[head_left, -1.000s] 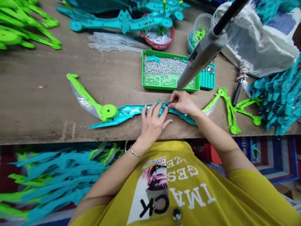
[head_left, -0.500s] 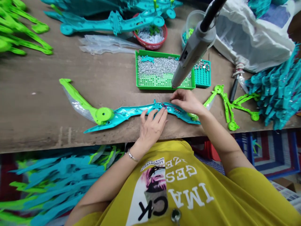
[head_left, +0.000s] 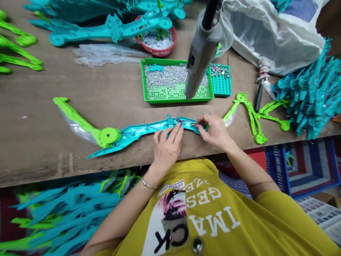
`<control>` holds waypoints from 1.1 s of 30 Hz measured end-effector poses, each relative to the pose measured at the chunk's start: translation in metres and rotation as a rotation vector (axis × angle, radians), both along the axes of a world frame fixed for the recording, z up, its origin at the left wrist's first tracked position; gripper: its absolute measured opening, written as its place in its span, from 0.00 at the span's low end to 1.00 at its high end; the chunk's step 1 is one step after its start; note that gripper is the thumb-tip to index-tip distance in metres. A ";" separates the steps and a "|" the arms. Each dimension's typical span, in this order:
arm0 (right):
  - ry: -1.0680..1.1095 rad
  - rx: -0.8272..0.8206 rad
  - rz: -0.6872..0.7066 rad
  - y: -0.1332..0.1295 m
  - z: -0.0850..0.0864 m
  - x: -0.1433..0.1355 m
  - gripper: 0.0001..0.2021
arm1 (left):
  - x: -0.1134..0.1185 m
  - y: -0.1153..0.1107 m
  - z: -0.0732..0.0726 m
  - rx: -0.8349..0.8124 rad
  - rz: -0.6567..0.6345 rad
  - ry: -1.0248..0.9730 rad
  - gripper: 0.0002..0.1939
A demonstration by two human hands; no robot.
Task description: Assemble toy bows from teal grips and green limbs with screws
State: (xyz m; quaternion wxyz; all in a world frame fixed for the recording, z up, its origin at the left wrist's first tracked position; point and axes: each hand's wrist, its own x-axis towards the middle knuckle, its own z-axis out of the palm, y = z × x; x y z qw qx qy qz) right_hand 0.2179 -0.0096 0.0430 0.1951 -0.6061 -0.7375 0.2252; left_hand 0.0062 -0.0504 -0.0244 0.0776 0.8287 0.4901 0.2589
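Observation:
A turquoise plastic bow-shaped shell [head_left: 141, 131] lies hollow side up along the table's front edge, with thin dark wires running inside it. A lime-green limb [head_left: 108, 136] with a clear insert is fitted at its left end. The fingers of my left hand [head_left: 167, 147] are stretched out and lie on the middle of the shell, beside a small loop of reddish wire [head_left: 179, 122]. At the shell's right part my right hand [head_left: 214, 131] is closed in a pinch beside a small metallic part; what it holds is too small to name.
A green tray [head_left: 177, 101] of screws stands behind the shell, with a turquoise tray [head_left: 221, 80] of small round metal pieces alongside. A grey electric screwdriver [head_left: 201, 53] hangs over the green tray. Turquoise shells [head_left: 310, 89] are piled at right; lime-green limbs [head_left: 252, 113] lie nearer.
My right hand has moved down from above the shell to its right part, fingers pinched. My left hand stays on the shell's middle. The camera view has shifted slightly.

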 end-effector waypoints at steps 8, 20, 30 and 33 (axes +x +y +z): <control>-0.283 -0.015 -0.049 0.003 -0.002 -0.019 0.08 | 0.002 0.004 0.002 -0.012 -0.001 0.038 0.28; -0.169 -0.123 -0.179 0.017 0.004 -0.015 0.08 | 0.005 0.008 0.005 -0.075 0.007 0.067 0.27; -0.106 -0.187 -0.144 0.015 0.007 -0.001 0.09 | 0.006 0.009 0.006 -0.040 0.015 0.087 0.25; 0.001 -0.215 -0.081 0.010 0.011 0.006 0.09 | 0.006 0.009 0.007 -0.012 0.019 0.102 0.24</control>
